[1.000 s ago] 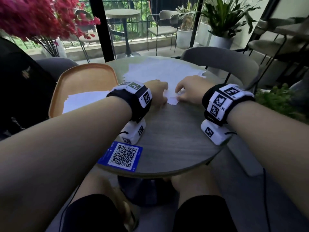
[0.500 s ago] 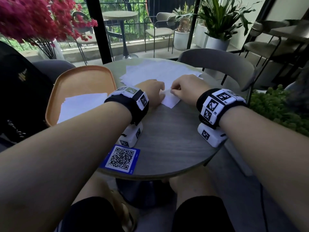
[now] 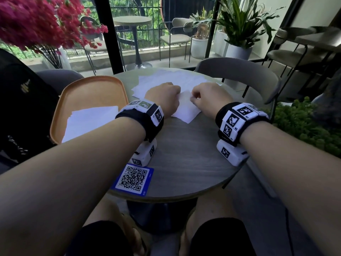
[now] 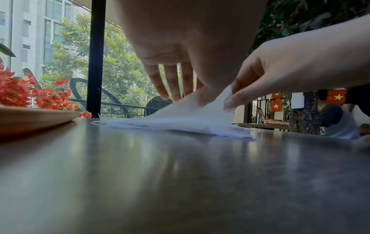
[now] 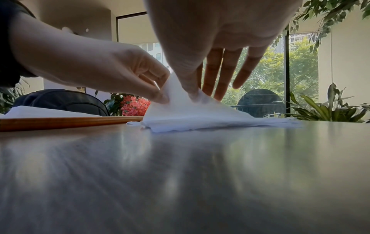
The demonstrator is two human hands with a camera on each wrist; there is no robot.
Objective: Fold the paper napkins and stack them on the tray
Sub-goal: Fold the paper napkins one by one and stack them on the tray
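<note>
A white paper napkin (image 3: 185,109) lies on the round grey table (image 3: 184,163), its near corner pointing toward me. My left hand (image 3: 164,97) and right hand (image 3: 209,97) meet over it. In the wrist views each hand pinches the same raised fold of the napkin (image 4: 180,117) (image 5: 190,117) between thumb and fingers, while the rest of the sheet stays on the table. Behind the hands lies a loose pile of unfolded napkins (image 3: 175,78). An orange tray (image 3: 92,89) at the left holds a stack of folded napkins (image 3: 88,121).
A blue QR card (image 3: 132,179) sits at the table's near edge. A black bag (image 3: 22,100) is left of the tray, under red flowers (image 3: 36,21). A grey chair (image 3: 238,71) stands behind the table, and a green shrub (image 3: 304,124) is to the right.
Both hands have stayed together on the napkin. More of its near corner now shows between my wrists. The head view has shifted slightly.
</note>
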